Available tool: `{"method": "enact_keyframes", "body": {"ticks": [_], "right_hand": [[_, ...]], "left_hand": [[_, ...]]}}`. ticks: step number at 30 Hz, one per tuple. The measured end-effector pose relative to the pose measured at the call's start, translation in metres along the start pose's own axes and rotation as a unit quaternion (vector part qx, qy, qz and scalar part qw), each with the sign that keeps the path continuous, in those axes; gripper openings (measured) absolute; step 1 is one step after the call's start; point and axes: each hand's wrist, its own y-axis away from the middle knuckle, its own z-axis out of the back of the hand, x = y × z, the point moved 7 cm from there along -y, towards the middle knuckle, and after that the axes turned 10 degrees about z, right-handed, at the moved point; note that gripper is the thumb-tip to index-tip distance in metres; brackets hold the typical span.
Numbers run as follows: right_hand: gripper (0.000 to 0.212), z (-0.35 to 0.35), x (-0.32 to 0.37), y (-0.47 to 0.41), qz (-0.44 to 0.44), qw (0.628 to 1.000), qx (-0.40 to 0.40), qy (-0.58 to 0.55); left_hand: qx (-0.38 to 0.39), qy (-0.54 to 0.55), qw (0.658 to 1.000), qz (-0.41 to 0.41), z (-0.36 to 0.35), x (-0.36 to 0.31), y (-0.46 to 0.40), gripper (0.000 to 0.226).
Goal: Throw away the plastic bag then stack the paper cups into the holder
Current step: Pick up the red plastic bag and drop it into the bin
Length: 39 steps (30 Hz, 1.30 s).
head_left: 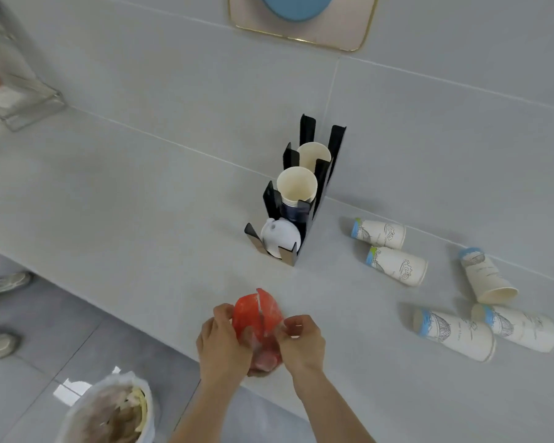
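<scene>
Here, holder (304, 199) contains cups (296, 187); bin (109, 410) holds trash.

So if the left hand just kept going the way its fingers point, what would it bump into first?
Probably the black cup holder. The left hand, gripping the red plastic bag, points up the counter toward its near compartment, holding white lids. Depth is hard to judge.

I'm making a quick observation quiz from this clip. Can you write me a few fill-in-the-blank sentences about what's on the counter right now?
1. Both hands hold a crumpled ____ plastic bag.
2. ____ loose paper cups lie on their sides on the counter.
3. The black holder stands to the ____ of those cups.
4. The bin stands on the ____.

Missing words: red; five; left; floor
</scene>
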Motion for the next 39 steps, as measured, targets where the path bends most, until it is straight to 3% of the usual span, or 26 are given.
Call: {"method": "enact_keyframes", "body": {"ticks": [4, 7, 10, 12, 16, 19, 23, 25, 32, 39], "right_hand": [[0.033, -0.012, -0.003, -0.001, 0.005, 0.996, -0.037, 0.083], [0.056, -0.017, 0.001, -0.006, 0.014, 0.985, -0.044, 0.165], [0.038, -0.026, 0.003, -0.009, -0.007, 0.993, -0.027, 0.119], [0.022, -0.035, 0.006, -0.008, -0.01, 0.996, -0.027, 0.09], [0.028, -0.072, 0.024, -0.004, 0.0, 0.998, -0.008, 0.062], [0.017, -0.12, 0.045, 0.006, 0.019, 0.998, 0.03, 0.044], [0.029, -0.196, 0.066, 0.03, 0.05, 0.993, 0.097, 0.043], [0.018, -0.235, 0.068, 0.046, 0.052, 0.987, 0.141, 0.065], [0.03, -0.354, 0.051, 0.116, 0.063, 0.955, 0.249, 0.147], [0.017, -0.428, 0.034, 0.166, 0.096, 0.912, 0.342, 0.207]], "left_hand": [[0.067, 0.047, 0.993, 0.084, -0.011, 0.034, -0.014, 0.063], [0.109, 0.098, 0.979, 0.14, -0.017, 0.047, -0.022, 0.058], [0.137, 0.128, 0.969, 0.16, -0.019, 0.052, -0.029, 0.044], [0.12, 0.163, 0.967, 0.153, -0.01, 0.053, -0.037, 0.037], [0.083, 0.264, 0.949, 0.152, 0.024, 0.066, -0.055, 0.035], [0.05, 0.321, 0.93, 0.17, 0.061, 0.101, -0.072, 0.035], [-0.022, 0.374, 0.907, 0.191, 0.114, 0.164, -0.087, 0.033], [-0.06, 0.383, 0.898, 0.208, 0.138, 0.197, -0.087, 0.031], [-0.141, 0.379, 0.862, 0.305, 0.187, 0.324, -0.069, 0.028], [-0.186, 0.376, 0.831, 0.366, 0.206, 0.403, -0.055, 0.028]]}}
